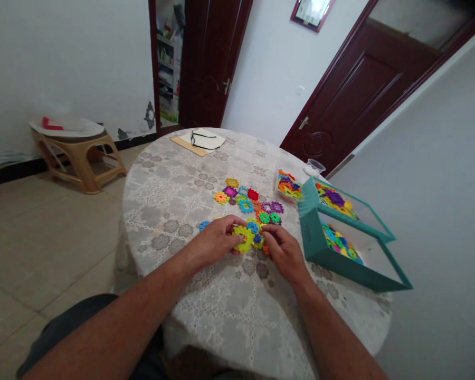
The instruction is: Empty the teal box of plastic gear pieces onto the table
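Fingers (234,236) of both hands pinch closed on the yellow gear piece (244,238).

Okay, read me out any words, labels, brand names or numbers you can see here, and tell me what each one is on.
No text can be read.
Framed picture on the wall: too blurred and cut off to read.
Items on the shelves through the doorway: too small.
Teal box side: faint marks, unreadable.
Plastic pieces, and those held by the left hand and right hand: no visible print.
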Tool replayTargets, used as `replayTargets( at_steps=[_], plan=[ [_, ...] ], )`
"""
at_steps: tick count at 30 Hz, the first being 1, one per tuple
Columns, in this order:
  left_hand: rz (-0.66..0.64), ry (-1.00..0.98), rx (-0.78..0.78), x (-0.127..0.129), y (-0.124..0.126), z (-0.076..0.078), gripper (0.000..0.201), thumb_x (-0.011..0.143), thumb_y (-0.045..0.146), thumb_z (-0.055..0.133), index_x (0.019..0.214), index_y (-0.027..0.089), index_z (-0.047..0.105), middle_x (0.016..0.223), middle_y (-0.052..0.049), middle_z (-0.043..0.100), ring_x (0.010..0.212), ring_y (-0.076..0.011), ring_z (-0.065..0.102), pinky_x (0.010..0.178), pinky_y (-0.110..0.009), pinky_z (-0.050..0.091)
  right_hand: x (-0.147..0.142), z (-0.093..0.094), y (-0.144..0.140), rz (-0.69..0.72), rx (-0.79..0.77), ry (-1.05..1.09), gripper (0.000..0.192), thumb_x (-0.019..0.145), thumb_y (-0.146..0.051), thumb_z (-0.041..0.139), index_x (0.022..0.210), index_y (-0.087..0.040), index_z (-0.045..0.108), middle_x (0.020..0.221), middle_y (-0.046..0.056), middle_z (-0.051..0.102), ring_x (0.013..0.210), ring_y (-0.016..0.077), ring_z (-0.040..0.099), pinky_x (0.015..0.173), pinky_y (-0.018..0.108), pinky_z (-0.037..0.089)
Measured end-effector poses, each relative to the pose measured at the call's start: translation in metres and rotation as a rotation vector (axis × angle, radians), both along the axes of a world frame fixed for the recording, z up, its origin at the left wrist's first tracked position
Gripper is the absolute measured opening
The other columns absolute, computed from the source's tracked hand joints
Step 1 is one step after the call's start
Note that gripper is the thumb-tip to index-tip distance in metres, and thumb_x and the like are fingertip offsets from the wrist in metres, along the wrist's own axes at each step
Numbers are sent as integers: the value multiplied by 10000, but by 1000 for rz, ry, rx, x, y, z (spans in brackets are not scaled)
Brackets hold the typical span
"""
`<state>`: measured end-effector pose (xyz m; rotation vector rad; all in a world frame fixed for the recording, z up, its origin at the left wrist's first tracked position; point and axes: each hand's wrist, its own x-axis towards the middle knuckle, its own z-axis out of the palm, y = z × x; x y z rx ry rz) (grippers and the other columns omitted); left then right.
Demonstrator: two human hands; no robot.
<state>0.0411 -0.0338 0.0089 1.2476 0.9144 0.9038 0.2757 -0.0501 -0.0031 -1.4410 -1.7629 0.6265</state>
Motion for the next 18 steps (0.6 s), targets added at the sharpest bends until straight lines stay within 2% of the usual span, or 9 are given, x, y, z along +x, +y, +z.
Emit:
replayTargets(
  at_steps=[3,6,8,12,15,18],
  plan=[
    [107,-33,-43,-6,4,8,408,767,253,729,1171,223,680,877,-14,604,797,-180,641,650,-318,616,35,6,13,-77,140,-226,265,984,-364,538,1110,-225,725,1058,82,717,906,232,668,846,390,531],
    [193,-70,-56,-16,8,15,427,754,256,755,1173,214,680,818,19,530,759,-155,606,682,-319,620,54,5,18,-7,165,-344,249,976,-272,515,1091,-219,730,1112,107,698,1034,253,655,960,426,504],
    [209,-72,-53,-21,11,16,433,759,263,750,1183,214,675,809,23,536,742,-146,604,691,-302,602,53,1,17,80,146,-408,238,967,-245,528,1080,-220,735,1103,102,689,1067,247,644,987,414,497],
    [225,55,32,-27,14,12,430,792,323,730,1208,222,685,773,29,578,672,-132,570,585,-229,478,34,-3,11,168,96,-500,237,984,-244,529,1103,-211,732,1092,94,681,1067,227,628,988,385,492],
    [243,104,72,-27,13,11,436,794,350,735,1210,224,695,747,38,572,645,-124,537,551,-215,417,24,-5,7,154,106,-557,263,995,-321,564,1187,-199,694,1139,111,684,1102,247,608,1018,412,475],
    [241,69,34,-24,12,12,439,794,324,731,1220,226,680,763,34,562,667,-129,554,557,-210,446,20,-5,4,91,93,-593,351,979,-403,610,1251,-188,658,1165,131,680,1124,271,595,1028,436,463]
  ],
)
